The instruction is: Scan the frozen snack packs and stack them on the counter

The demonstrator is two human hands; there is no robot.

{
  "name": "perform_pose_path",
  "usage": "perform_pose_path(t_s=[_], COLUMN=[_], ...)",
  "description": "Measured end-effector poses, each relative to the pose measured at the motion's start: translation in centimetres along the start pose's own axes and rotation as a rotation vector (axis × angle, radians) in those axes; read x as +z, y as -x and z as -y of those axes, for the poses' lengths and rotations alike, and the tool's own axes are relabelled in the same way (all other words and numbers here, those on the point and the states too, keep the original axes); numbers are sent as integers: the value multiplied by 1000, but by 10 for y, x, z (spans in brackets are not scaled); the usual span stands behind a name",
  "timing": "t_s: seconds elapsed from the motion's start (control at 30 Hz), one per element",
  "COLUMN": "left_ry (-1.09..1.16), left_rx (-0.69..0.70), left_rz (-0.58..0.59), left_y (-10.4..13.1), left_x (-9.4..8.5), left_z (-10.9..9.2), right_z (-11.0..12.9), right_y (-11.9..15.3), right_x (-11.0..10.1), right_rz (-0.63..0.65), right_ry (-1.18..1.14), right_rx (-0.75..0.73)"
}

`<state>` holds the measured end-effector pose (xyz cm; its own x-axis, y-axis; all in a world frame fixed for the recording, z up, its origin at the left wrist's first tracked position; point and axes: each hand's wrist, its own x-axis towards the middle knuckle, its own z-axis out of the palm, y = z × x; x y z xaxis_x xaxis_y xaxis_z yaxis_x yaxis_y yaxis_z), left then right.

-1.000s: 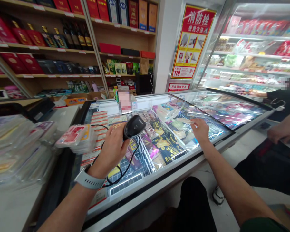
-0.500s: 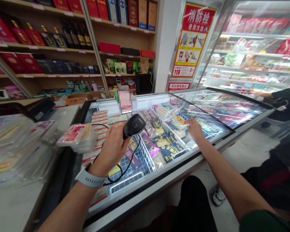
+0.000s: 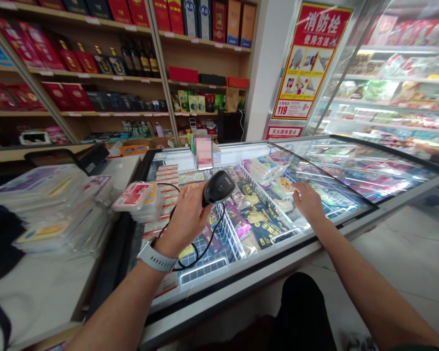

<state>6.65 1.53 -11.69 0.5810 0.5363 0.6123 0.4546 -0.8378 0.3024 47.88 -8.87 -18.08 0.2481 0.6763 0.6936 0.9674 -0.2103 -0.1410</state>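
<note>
My left hand (image 3: 188, 212) is wrapped round a black handheld scanner (image 3: 219, 187) above the glass-topped freezer (image 3: 212, 297). A black cable (image 3: 199, 258) loops beneath it. Over the glass further right, my right hand (image 3: 308, 201) is raised with its fingers curled together; whether they hold anything is too small to make out. Below the glass are white wire baskets (image 3: 237, 243) with dark printed food bags (image 3: 258, 219). A small stack of plastic packs (image 3: 141, 200) with red and yellow labels lies left of the scanner.
Many clear flat packs (image 3: 51, 204) are piled on the white counter (image 3: 47, 297) at left. A phone (image 3: 205, 153) stands at the freezer's back edge. Shelves (image 3: 124, 78) of boxes and bottles line the wall. Another person's hand (image 3: 429, 148) shows at the right edge.
The view has turned left, so the scene sits further right. My left hand still holds the scanner. My right hand's fingers have drawn in, and less of the person at right shows.
</note>
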Motion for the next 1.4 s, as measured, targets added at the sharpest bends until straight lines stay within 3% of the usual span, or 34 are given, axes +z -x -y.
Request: perform_pose_path(t_s=[0.23,0.37,0.5,0.67,0.8,0.9,1.1,1.4], left_ry=[11,4,2,21,28,20,93,109], left_rx=[-13,-15,-23,-32,-25,-11,27,29], left_rz=[6,-6,-8,2,6,-2,-40,-59], left_y=[0,0,-1,-1,-1,-2,-2,1], left_x=[-2,-3,-5,-7,-8,-7,-9,-13], left_z=[-1,-2,-4,-7,-8,-9,-11,-11], right_z=[62,99,132,173,209,239,296,365], right_y=[-10,-24,-41,-64,-80,-91,-111,-116], right_x=[-17,-14,6,47,82,100,116,115], right_rz=[-48,-71,-6,120,153,211,331,303], right_ry=[-135,-223,-327,-475,-659,-648,-592,-610], right_rx=[-130,-184,-305,-531,-580,-667,-774,-1086])
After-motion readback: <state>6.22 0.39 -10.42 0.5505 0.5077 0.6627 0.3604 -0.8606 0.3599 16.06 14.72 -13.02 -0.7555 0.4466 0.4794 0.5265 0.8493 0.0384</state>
